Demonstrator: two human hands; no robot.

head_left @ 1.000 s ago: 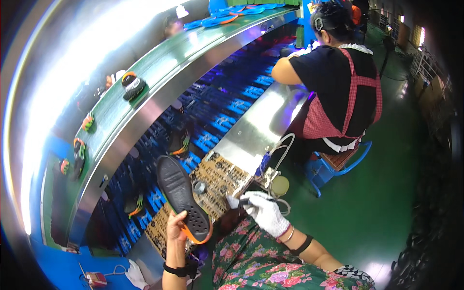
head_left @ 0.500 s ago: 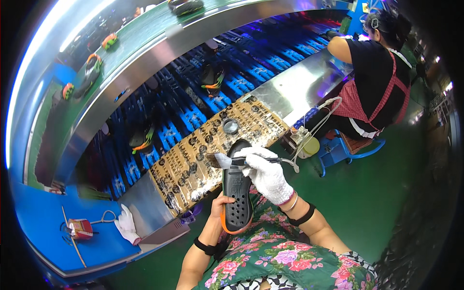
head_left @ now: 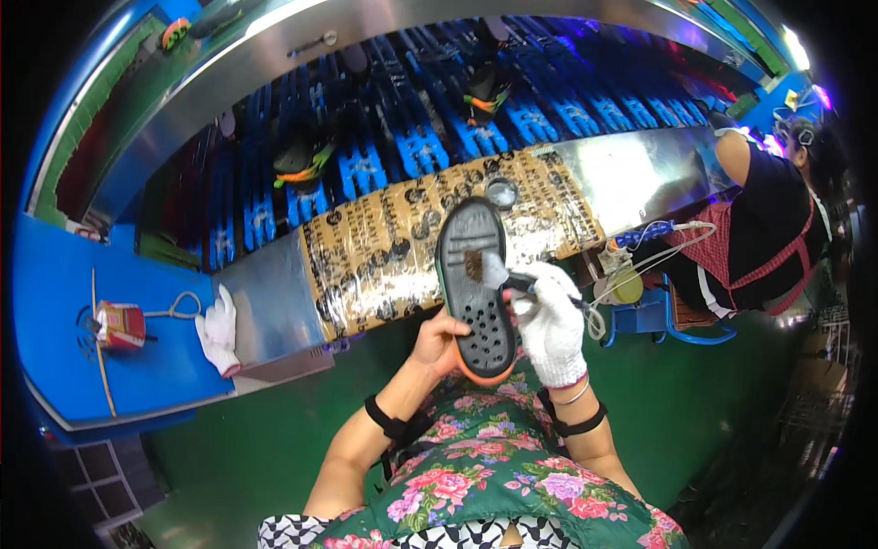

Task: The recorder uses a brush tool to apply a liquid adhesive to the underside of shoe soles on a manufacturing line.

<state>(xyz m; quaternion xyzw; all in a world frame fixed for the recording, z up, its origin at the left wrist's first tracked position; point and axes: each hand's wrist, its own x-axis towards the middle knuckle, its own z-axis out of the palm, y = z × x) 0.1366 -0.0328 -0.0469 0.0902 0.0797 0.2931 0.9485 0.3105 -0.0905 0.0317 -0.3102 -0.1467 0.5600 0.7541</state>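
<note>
My bare left hand (head_left: 435, 345) grips a black shoe sole (head_left: 472, 227) by its near left edge, thumb on top. The sole is held tilted in front of me; it has round holes toward its orange-rimmed near end and grooves toward the far end. In a white knit glove, my right hand (head_left: 552, 325) is closed around the dark handle of a flat brush (head_left: 495, 272). The brown bristles lie against the middle of the sole. Just beyond the sole, a small round dish (head_left: 500, 193) stands on a tape-covered brown board (head_left: 384, 229).
Behind the board runs a row of blue racks (head_left: 421, 151) carrying black shoes (head_left: 302, 165) with orange and green trim. A white glove (head_left: 218, 334) and a red box (head_left: 121, 326) lie on the blue surface at left. A co-worker (head_left: 768, 220) sits at right near a blue stool (head_left: 672, 316).
My view has turned right. The brush has come down from above the sole onto its middle, and the sole is now turned more face-up. Both hands keep their holds.
</note>
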